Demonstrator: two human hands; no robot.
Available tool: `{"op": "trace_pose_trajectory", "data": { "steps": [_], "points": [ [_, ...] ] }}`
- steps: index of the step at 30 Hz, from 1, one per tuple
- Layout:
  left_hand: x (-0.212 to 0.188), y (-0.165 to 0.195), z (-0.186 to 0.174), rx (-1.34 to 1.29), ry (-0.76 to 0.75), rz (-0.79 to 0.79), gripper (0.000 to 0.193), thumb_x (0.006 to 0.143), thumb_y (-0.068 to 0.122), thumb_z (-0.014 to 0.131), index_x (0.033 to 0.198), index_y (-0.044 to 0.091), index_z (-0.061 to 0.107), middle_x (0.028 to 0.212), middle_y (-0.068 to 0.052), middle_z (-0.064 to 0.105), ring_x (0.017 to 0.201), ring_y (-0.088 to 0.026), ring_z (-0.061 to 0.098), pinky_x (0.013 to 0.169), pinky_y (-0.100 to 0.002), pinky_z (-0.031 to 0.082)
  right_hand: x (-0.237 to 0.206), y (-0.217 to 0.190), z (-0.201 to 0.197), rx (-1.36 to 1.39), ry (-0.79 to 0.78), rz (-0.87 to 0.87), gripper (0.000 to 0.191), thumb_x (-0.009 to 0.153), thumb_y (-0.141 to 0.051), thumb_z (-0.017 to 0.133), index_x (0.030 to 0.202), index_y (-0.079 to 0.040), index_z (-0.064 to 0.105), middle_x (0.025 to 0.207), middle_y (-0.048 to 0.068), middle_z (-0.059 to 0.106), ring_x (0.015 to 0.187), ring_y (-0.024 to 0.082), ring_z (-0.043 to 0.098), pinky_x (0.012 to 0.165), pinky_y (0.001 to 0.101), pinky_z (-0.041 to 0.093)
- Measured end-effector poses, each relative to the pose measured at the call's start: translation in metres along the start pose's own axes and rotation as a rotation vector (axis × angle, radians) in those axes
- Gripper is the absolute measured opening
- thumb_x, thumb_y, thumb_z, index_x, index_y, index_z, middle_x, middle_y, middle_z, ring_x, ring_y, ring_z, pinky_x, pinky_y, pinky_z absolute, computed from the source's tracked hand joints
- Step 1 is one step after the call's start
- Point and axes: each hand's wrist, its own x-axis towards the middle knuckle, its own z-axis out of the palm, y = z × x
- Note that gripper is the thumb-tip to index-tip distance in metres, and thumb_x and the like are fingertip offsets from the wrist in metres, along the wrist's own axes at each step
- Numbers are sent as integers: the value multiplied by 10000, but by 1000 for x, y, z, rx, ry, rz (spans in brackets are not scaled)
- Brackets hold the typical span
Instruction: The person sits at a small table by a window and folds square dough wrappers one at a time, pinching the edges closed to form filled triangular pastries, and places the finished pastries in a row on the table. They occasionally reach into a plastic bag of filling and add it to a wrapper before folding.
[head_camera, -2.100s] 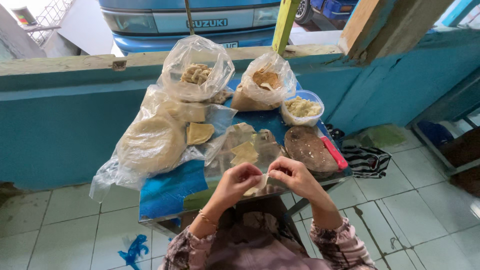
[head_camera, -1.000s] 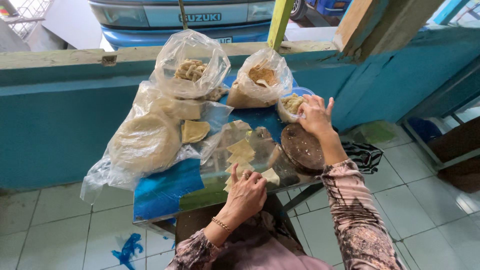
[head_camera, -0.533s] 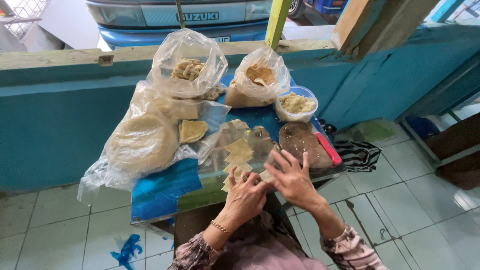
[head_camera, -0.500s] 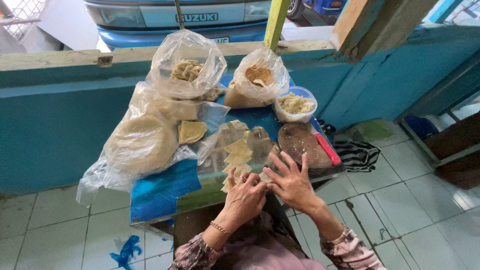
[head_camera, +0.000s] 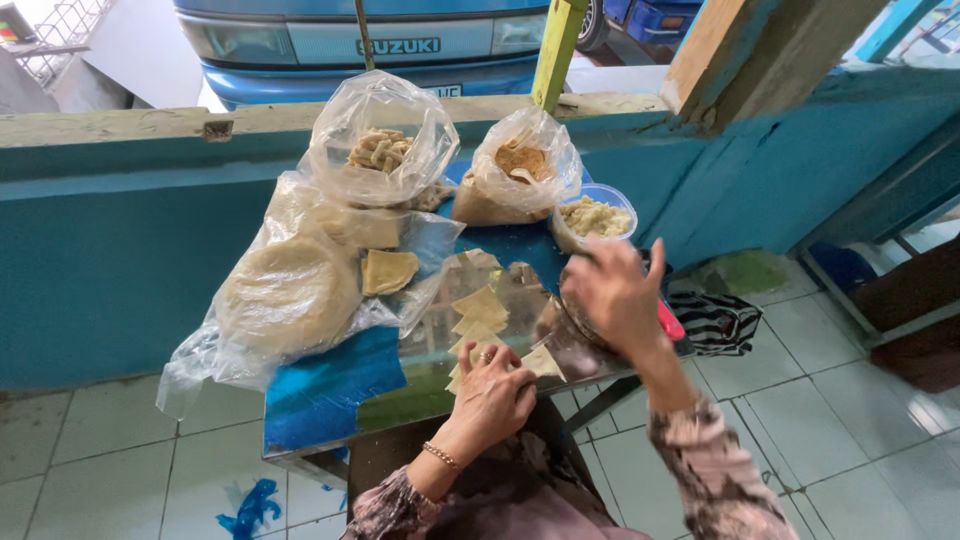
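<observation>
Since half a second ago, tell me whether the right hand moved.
Yes. The right hand lifted off the wrapper, toward the tub.

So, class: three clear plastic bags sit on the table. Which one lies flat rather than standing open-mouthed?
The large bag on the left, holding a stack of round pale wrappers. The other two bags stand upright at the back, mouths open, holding browner pieces.
</observation>
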Motion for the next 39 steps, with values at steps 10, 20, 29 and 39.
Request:
{"op": "trace_pose_trajectory", "data": {
  "steps": [10, 20, 29, 39],
  "points": [
    [25, -19, 22, 103, -7, 1, 39, 865, 146, 652, 856, 111, 665, 822, -108, 640, 973, -329, 624, 1040, -582, 304, 214, 61, 158, 166, -561, 419, 330, 846, -436, 778, 1072, -199, 817, 1067, 146, 751, 1007, 344, 714, 869, 468, 558],
    [32, -15, -15, -88, -146, 31, 141, 818, 149, 706, 907, 66, 635, 752, -139, 665, 886, -352, 654, 1036, -582, 303, 251, 41, 214, -219, -528, 87, 264, 892, -345, 731, 989, -115, 818, 1027, 151, 786, 993, 291, 752, 841, 471, 561],
    [35, -31, -33, -155, 10, 9, 125, 905, 217, 711, 830, 130, 661, 766, -35, 670, 815, -257, 663, 998, -512, 360, 240, 68, 223, 124, -520, 376, 221, 844, -322, 671, 946, -202, 825, 989, 171, 760, 942, 391, 721, 840, 509, 561],
    [38, -52, -15, -1, 15, -11, 43, 837, 173, 701, 859, 161, 666, 832, -36, 693, 904, -267, 658, 954, -497, 373, 194, 108, 196, 489, -344, 577, 230, 847, -386, 675, 851, -228, 841, 777, 104, 735, 724, 306, 709, 683, 417, 560]
  ]
}}
